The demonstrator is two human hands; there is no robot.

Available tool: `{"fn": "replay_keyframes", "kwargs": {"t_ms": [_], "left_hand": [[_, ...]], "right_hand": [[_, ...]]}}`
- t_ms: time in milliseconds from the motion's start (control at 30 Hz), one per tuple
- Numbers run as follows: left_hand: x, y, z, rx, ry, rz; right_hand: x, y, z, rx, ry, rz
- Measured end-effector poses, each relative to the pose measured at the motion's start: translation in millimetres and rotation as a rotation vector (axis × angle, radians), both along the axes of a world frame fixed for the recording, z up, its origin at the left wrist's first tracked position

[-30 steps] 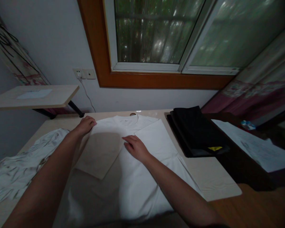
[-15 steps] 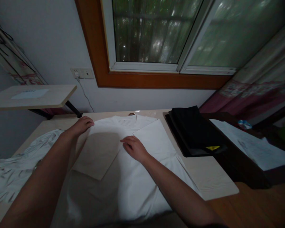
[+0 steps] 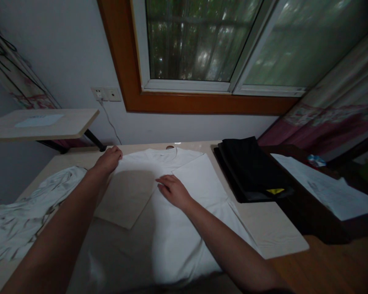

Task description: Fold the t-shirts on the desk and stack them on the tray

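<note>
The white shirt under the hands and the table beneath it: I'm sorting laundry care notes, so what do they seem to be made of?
The white shirt looks like soft matte knit fabric, likely cotton: it lies limp, with folded sleeves and soft creases. The table looks like pale wood-look laminate with a slight sheen, as its far edge reflects window light; solid wood cannot be ruled out.

Legible markings: none.
No text, brand, number or sign could be read. The yellow tag [image 3: 275,190] on the black folded garment [image 3: 253,169] at 3 o'clock was too small to resolve; the sheet [image 3: 39,120] on the side shelf [image 3: 73,124] at 10 o'clock showed only blurred print.
</note>
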State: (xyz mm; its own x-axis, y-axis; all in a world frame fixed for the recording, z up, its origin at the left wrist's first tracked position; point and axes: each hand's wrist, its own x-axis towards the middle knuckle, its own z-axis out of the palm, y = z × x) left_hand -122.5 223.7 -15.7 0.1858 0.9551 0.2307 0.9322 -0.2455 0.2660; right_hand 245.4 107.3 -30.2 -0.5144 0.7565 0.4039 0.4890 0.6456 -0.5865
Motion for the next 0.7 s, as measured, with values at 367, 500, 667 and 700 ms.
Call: {"fn": "replay_keyframes", "kwargs": {"t_ms": [367, 500, 667, 700], "left_hand": [[86.2, -55.1, 16.9, 0.177, 0.097, 0.043], [101.7, -73.6, -1.7, 0.176, 0.116, -0.01], [89.5, -75.2, -27.3, 0.083, 0.152, 0.039], [86.5, -74.2, -30.0, 0.072, 0.16, 0.034]], "right_hand": [[-1.0, -1.6, -0.8, 0.027, -0.004, -0.053], [-1.0, -3.0, 1.2, 0.039, -0.016, -0.049], [-0.5, -2.8, 3.4, 0.039, -0.042, -0.028], [-0.4, -2.6, 3.5, 0.037, -0.045, -0.024]]}}
